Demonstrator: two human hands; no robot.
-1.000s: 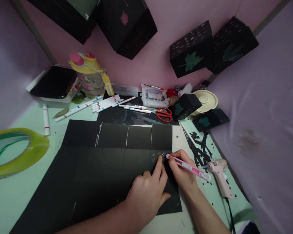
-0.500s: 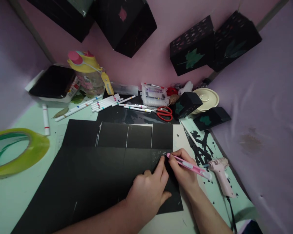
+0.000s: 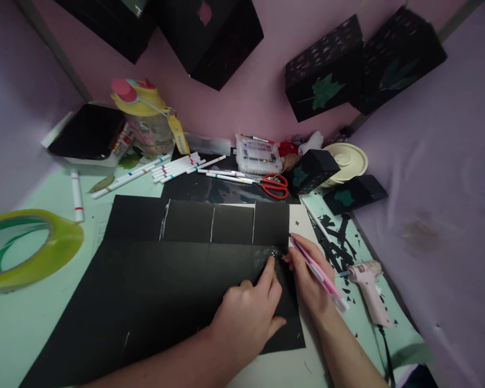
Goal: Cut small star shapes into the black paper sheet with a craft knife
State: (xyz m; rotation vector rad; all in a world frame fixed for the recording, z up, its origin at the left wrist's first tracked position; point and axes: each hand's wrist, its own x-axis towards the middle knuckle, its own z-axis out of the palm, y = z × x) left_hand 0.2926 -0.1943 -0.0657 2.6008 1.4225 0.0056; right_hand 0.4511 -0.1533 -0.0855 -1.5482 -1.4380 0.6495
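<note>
Near the right edge of the black card (image 3: 161, 291), flat on the tabletop (image 3: 16, 334), seems engaged in working small white outlines (image 3: 257, 263): presses the card with the left hand (image 3: 250, 307) — thumb apart, nothing clasped — and holds the grip of the right hand (image 3: 310, 292) closed around a pink pen-like tool (image 3: 318, 272). Next, probably calls for steadiness and the card pressed flat. Behind: clear case (image 3: 258, 154) of small items, too blurred to name; lidded cream bowl (image 3: 345, 159), hiding its contents.
</note>
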